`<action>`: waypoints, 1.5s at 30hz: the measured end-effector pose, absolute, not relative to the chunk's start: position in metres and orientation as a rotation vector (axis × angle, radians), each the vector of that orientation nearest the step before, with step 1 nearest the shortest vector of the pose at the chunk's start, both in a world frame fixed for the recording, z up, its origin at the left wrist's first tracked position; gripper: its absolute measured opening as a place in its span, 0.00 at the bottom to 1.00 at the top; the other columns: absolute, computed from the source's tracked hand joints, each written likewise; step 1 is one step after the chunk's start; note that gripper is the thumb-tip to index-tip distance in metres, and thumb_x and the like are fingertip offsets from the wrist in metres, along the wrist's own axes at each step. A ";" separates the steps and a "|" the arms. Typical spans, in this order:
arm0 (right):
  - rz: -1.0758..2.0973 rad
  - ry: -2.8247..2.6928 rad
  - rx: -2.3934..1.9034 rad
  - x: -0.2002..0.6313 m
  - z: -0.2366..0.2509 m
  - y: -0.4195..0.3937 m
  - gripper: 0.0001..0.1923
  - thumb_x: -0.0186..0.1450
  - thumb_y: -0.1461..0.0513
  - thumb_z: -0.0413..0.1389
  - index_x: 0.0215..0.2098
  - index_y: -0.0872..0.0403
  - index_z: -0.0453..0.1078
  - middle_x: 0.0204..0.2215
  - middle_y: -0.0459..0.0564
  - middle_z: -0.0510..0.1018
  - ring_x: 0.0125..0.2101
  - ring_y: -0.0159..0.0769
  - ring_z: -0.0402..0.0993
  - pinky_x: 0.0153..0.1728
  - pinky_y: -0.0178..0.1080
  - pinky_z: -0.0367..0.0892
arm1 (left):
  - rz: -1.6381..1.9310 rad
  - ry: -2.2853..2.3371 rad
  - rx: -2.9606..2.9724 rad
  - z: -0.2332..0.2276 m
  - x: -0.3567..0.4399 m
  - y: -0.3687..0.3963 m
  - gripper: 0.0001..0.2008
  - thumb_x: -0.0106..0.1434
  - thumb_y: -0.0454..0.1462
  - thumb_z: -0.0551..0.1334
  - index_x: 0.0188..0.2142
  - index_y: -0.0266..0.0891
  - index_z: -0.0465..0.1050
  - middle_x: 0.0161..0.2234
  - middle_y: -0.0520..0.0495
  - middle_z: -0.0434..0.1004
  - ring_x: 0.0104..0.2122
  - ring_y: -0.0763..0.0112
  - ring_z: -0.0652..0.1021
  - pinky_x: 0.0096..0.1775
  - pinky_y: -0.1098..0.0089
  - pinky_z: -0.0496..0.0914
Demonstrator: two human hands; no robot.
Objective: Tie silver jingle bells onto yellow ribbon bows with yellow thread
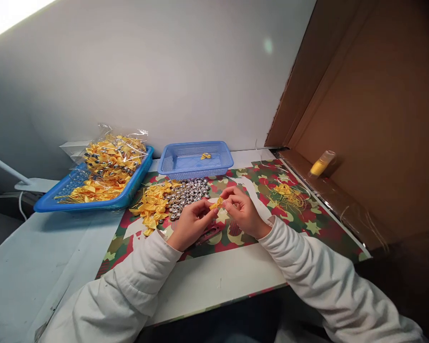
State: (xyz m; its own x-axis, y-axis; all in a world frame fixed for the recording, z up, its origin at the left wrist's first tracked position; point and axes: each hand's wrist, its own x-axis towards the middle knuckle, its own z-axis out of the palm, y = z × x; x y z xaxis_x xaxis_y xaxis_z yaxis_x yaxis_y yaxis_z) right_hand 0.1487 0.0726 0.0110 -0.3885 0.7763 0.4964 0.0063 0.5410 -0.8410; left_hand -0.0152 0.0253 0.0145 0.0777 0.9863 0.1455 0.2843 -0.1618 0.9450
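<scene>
A small yellow ribbon bow [216,204] is pinched between my two hands above the patterned sheet. My left hand [193,223] grips its left side with thumb and fingers, while my right hand [243,212] has its fingertips closed on the right side. Just left of them lies a spread of silver bells [190,194]. Beside the bells is a pile of yellow ribbon bows [153,202] with thin ties. A dark reddish tool [209,235], perhaps small snippers, lies under my left hand, partly hidden.
A blue basket [82,206] at left holds a clear bag of bows with bells [116,155]. A lighter blue basket [195,170] at the back contains one bow [206,156]. Yellow tie scraps [289,196] lie at right. A yellow-filled tube [321,164] stands on the cardboard ledge.
</scene>
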 end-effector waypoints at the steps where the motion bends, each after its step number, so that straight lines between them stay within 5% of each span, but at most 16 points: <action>1: 0.984 -1.793 -0.642 0.150 0.012 0.073 0.16 0.64 0.61 0.52 0.18 0.54 0.58 0.36 0.51 0.69 0.38 0.35 0.68 0.42 0.40 0.64 | 1.125 1.318 1.595 0.015 -0.016 0.025 0.13 0.60 0.44 0.62 0.28 0.37 0.69 0.23 0.52 0.71 0.24 0.73 0.70 0.28 0.72 0.65; 6: 1.051 -1.823 -0.628 0.153 0.014 0.072 0.17 0.62 0.61 0.53 0.17 0.54 0.57 0.40 0.52 0.70 0.43 0.37 0.68 0.46 0.41 0.63 | 1.094 1.380 1.741 0.019 -0.015 0.023 0.12 0.61 0.43 0.61 0.27 0.37 0.70 0.23 0.53 0.70 0.24 0.75 0.66 0.27 0.73 0.61; 14: 1.044 -1.800 -0.666 0.150 0.015 0.070 0.17 0.64 0.59 0.52 0.18 0.54 0.60 0.26 0.48 0.68 0.29 0.32 0.67 0.32 0.37 0.64 | 1.136 1.321 1.665 0.021 -0.012 0.021 0.12 0.60 0.44 0.62 0.30 0.37 0.72 0.24 0.52 0.70 0.24 0.74 0.68 0.27 0.73 0.64; 23: 1.054 -1.756 -0.650 0.150 0.014 0.067 0.16 0.64 0.61 0.53 0.18 0.55 0.63 0.32 0.49 0.71 0.35 0.33 0.69 0.40 0.38 0.66 | 1.375 1.244 1.288 0.020 -0.007 0.021 0.16 0.51 0.46 0.70 0.24 0.38 0.67 0.22 0.54 0.69 0.23 0.76 0.69 0.26 0.74 0.65; 45: 1.001 -1.769 -0.633 0.149 0.014 0.064 0.16 0.63 0.63 0.52 0.18 0.54 0.58 0.33 0.49 0.71 0.35 0.34 0.69 0.40 0.39 0.66 | 1.437 1.374 1.420 0.020 -0.003 0.018 0.13 0.54 0.45 0.67 0.25 0.38 0.70 0.21 0.54 0.70 0.22 0.76 0.68 0.25 0.74 0.64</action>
